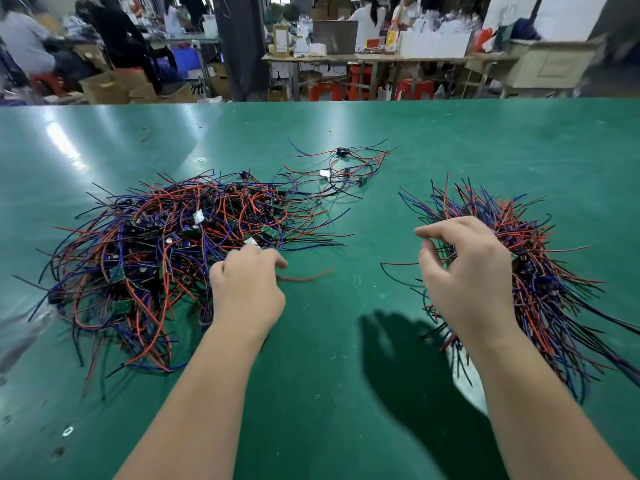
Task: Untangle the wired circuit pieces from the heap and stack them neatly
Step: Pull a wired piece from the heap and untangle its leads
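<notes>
1. Green table (346, 133) holds the messy heap (166, 258) at the left of the frame and the neat stack (540, 271) at the right. I think they sit well apart so done pieces do not mix back in.
2. The left hand (247, 285) curls at the heap's edge. A red wire (308, 277) pokes out from under it. I cannot tell if it grips.
3. The right hand (467, 271) hangs loose over the stack and holds nothing.
4. Heap wires point every way. The stack runs down toward the lower right, with its wires sticking out sideways.
</notes>
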